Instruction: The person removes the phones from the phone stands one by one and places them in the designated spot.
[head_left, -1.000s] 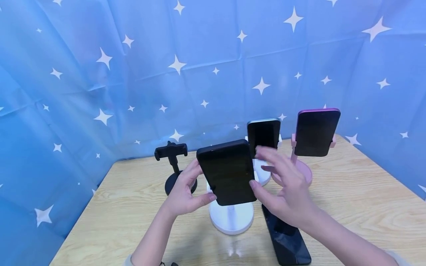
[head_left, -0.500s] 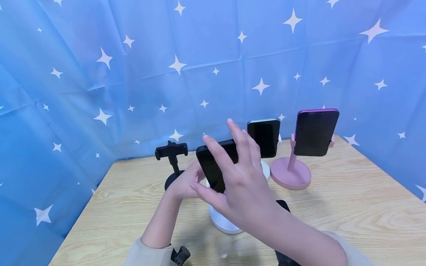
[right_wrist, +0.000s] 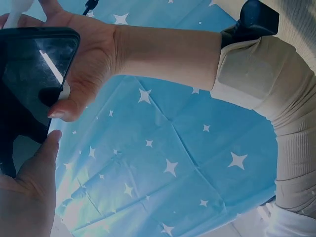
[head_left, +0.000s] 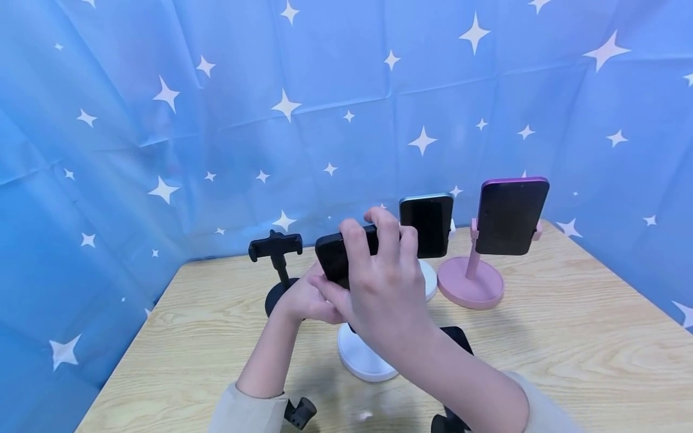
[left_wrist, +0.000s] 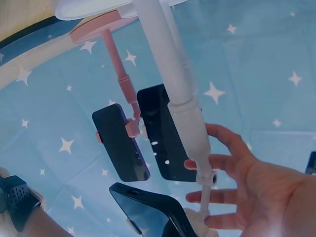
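A black smartphone [head_left: 331, 258] sits tilted on a white phone stand [head_left: 368, 361] at the middle of the table. My right hand [head_left: 387, 288] grips the phone from the front, its fingers bent over the top edge and its thumb at the left side. My left hand [head_left: 308, 300] is behind the phone; in the left wrist view its fingers curl around the thin upper neck of the white stand [left_wrist: 190, 131]. In the right wrist view the left thumb lies by the phone's edge [right_wrist: 74, 44]. The stand's clamp is mostly hidden.
A black phone stand [head_left: 277, 246] stands at the left. Behind to the right are a phone [head_left: 426, 228] on another white stand and a purple-edged phone [head_left: 511, 216] on a pink stand [head_left: 471, 285]. Another black phone [head_left: 458, 338] lies on the table, partly under my right forearm.
My right hand has moved left across the phone's front, and its fingers have bent over the top edge. My left hand has shifted right, further behind the phone.
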`<state>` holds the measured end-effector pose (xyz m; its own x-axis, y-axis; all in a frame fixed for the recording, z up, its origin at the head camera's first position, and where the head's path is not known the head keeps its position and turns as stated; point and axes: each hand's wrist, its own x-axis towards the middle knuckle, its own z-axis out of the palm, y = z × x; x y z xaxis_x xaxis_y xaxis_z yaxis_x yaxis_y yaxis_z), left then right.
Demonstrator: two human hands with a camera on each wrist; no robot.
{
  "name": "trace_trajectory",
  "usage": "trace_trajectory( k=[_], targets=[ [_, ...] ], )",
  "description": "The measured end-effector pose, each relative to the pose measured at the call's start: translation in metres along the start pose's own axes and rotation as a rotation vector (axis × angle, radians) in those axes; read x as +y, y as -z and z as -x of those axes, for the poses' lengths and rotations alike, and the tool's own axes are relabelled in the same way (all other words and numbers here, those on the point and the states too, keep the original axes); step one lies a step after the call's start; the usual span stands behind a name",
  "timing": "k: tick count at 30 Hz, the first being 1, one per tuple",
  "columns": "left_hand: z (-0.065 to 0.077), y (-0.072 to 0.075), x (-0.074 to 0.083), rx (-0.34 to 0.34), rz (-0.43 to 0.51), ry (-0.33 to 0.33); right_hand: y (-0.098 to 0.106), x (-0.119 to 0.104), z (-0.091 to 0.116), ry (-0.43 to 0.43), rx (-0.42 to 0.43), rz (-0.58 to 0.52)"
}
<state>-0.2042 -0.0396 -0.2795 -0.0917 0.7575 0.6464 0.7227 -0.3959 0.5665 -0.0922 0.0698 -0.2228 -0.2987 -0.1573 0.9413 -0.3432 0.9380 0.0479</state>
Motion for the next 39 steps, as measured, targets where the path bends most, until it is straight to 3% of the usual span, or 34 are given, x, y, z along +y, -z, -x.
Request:
trace_trajectory(
  k=[3, 8, 14, 19, 26, 33, 39],
  targets=[
    [-0.0023, 0.0003, -0.0029, -0.006, 0.047, 0.0, -0.0013, -0.0001, -0.0007, -0.018, 0.013, 0.002],
    [-0.0054, 0.0011, -0.0029, -0.013, 0.031, -0.021, -0.0024, 0.0001, -0.001, -0.038, 0.036, -0.025],
    [-0.0071, 0.0013, -0.0008, -0.062, 0.182, -0.007, -0.002, -0.0001, 0.0005, -0.044, 0.045, -0.051],
    [-0.0057, 0.0042, -0.0026, -0.079, 0.146, 0.02, -0.0015, 0.0004, 0.0008, -0.052, 0.058, -0.077],
    [-0.0078, 0.0037, -0.0013, -0.087, 0.201, 0.034, -0.0019, 0.0015, 0.0014, -0.06, 0.06, -0.084],
    [-0.0069, 0.0047, -0.0023, -0.079, 0.137, 0.078, -0.0012, 0.0028, 0.0026, -0.08, 0.051, -0.102],
    [-0.0038, 0.0068, -0.004, -0.084, 0.168, 0.087, -0.0016, 0.0011, 0.0021, -0.074, 0.045, -0.117]
  ],
)
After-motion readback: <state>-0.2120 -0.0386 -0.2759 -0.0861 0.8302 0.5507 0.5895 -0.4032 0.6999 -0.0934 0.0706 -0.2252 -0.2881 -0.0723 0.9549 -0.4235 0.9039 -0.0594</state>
